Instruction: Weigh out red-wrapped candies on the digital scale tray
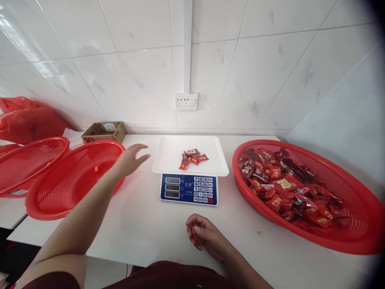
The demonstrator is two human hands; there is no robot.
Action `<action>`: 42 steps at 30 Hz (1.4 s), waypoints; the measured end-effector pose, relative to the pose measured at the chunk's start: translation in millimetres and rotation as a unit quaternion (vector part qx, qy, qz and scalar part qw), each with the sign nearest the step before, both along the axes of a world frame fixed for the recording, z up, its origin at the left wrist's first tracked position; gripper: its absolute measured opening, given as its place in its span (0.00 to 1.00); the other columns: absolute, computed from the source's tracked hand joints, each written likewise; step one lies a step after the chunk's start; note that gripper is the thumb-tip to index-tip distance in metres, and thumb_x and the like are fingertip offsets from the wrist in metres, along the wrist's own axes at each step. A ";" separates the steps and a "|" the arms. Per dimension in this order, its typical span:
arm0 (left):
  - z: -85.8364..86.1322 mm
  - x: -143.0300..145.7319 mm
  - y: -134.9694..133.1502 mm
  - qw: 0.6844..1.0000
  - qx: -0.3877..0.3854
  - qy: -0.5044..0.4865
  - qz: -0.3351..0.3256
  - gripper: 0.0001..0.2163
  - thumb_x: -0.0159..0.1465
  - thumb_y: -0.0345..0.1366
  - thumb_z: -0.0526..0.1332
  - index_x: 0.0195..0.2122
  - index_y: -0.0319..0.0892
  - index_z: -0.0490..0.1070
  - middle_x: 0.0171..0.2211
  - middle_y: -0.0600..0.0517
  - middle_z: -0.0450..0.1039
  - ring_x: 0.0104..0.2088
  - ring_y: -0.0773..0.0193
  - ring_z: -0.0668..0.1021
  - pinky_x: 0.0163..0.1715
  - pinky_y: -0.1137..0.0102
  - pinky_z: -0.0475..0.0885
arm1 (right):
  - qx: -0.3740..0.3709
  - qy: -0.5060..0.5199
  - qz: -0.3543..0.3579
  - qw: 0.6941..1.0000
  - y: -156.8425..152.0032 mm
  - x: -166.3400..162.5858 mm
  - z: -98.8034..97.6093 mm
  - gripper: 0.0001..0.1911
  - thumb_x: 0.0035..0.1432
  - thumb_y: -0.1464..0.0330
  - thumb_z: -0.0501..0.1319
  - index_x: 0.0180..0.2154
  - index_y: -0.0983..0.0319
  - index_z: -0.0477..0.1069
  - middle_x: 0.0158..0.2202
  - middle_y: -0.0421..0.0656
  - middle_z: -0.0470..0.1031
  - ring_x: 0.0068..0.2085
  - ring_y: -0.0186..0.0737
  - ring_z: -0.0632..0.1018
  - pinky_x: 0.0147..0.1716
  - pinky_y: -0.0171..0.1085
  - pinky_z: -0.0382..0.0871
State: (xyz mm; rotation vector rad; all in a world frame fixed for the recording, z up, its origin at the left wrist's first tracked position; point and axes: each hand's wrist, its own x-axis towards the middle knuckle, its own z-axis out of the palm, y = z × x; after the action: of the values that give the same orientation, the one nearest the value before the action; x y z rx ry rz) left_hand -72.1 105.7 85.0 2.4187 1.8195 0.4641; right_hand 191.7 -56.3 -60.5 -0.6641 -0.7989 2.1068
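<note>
My left hand (131,159) hovers left of the scale tray, beside the rim of a red basket (75,160); its fingers are apart and hold nothing. Low over the table's front part, my right hand (207,237) is closed around a small red-wrapped candy (194,233), mostly covered by the fingers. Between and beyond the hands stands a blue digital scale (189,189) with a white tray (165,154). A few red-wrapped candies (192,158) lie in a small pile on that tray. The display digits are too faint to read.
At the right a large red basket (365,192) holds a heap of wrapped candies (288,188). Leftward are another red basket (55,150), a cardboard box (118,132) and a red plastic bag (30,120). A tiny gold scrap (259,233) lies on the table. A wall socket (186,101) is behind.
</note>
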 end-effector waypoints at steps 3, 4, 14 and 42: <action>-2.9 71.7 10.0 0.987 -0.026 -0.014 -0.156 0.24 0.62 0.51 0.50 0.56 0.45 0.59 0.56 0.47 0.63 0.56 0.57 0.64 0.53 0.64 0.62 | 0.010 -0.017 -0.020 1.000 1.7 1.6 -2.9 0.16 0.48 0.60 0.67 0.35 0.63 0.68 0.26 0.38 0.69 0.22 0.27 0.69 0.15 0.25 0.55; -4.3 92.1 13.9 0.981 -0.051 -0.001 -0.189 0.26 0.61 0.52 0.51 0.57 0.46 0.58 0.57 0.47 0.61 0.57 0.55 0.63 0.53 0.63 0.62 | 0.013 -0.020 -0.032 0.999 2.2 2.8 -3.7 0.16 0.49 0.60 0.66 0.35 0.63 0.69 0.26 0.38 0.69 0.22 0.27 0.69 0.15 0.25 0.54; -7.5 125.7 45.7 0.983 -0.093 0.037 -0.155 0.15 0.61 0.36 0.48 0.44 0.45 0.71 0.40 0.51 0.75 0.38 0.60 0.75 0.36 0.69 0.68 | 0.021 -0.026 -0.075 0.997 3.5 8.4 -3.0 0.15 0.49 0.60 0.66 0.35 0.63 0.69 0.26 0.38 0.68 0.23 0.28 0.68 0.16 0.26 0.54; -41.0 145.4 43.7 0.896 -0.072 0.087 -0.430 0.28 0.64 0.50 0.48 0.63 0.45 0.48 0.64 0.47 0.48 0.64 0.52 0.48 0.61 0.57 0.45 | 0.039 -0.058 -0.073 0.995 1.2 7.9 -1.2 0.17 0.48 0.58 0.66 0.35 0.62 0.69 0.27 0.39 0.70 0.23 0.28 0.69 0.17 0.27 0.55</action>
State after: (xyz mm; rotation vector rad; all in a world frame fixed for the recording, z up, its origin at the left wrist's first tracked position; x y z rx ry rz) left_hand 73.3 149.4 44.0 2.8658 0.6079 0.0206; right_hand 199.6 -55.1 -61.7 -0.7843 -0.8643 1.9090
